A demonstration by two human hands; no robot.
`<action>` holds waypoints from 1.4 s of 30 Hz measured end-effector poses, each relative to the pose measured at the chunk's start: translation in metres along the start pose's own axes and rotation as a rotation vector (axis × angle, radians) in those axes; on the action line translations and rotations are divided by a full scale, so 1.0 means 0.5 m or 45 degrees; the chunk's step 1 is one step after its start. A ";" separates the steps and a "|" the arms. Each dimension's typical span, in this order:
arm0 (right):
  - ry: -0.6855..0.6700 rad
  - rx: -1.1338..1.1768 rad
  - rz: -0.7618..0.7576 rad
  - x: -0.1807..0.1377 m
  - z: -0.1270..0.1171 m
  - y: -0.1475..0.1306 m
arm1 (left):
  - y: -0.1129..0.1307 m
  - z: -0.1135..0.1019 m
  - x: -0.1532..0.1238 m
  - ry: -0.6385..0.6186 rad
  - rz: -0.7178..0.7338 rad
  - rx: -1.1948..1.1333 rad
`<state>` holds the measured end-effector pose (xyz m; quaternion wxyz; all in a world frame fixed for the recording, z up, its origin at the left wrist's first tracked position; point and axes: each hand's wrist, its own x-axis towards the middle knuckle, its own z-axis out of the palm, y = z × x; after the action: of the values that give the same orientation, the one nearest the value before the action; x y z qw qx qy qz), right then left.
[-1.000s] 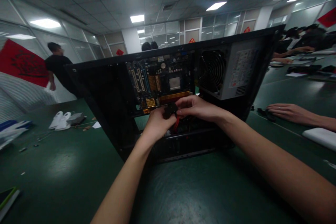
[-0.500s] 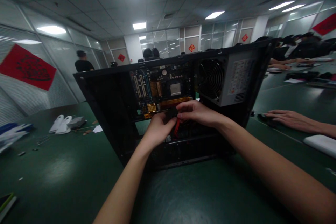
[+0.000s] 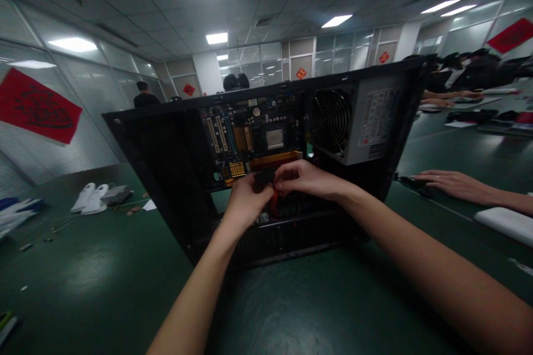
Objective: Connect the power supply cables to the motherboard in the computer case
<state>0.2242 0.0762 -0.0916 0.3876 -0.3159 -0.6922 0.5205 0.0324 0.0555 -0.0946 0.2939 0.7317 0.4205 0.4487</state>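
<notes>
An open black computer case (image 3: 154,161) stands on its side edge before me, with both my hands inside its lower middle. My left hand (image 3: 245,202) is closed, thumb against fingers, on a small dark part (image 3: 264,178) whose kind I cannot make out. Close beside it, my right hand (image 3: 306,178) pinches a thin red cable (image 3: 273,204) that hangs down between the hands. Just above them is the motherboard (image 3: 258,122) with a square silver processor (image 3: 274,138). A grey power supply (image 3: 375,122) and its round fan grille (image 3: 331,121) fill the upper right.
The case rests on a green table (image 3: 100,266). White objects (image 3: 95,199) and a grey block (image 3: 115,194) lie at left. At right, another person's hand (image 3: 453,184) rests by a dark object, near a white object (image 3: 506,224). Other people sit farther back.
Both hands have shifted slightly left in view along with the case. The dark part between them shows less, and the right fingers sit closer to the left hand on the red cable.
</notes>
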 end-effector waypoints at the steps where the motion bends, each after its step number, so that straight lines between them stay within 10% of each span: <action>1: 0.007 -0.020 -0.006 0.001 0.001 0.001 | -0.001 0.000 0.000 -0.001 0.007 0.012; 42: -0.056 -0.230 -0.043 -0.001 0.000 -0.004 | 0.012 0.004 -0.003 0.007 -0.050 -0.006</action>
<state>0.2246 0.0753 -0.0897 0.3507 -0.3264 -0.7500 0.4561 0.0361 0.0513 -0.0913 0.3033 0.7213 0.4346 0.4460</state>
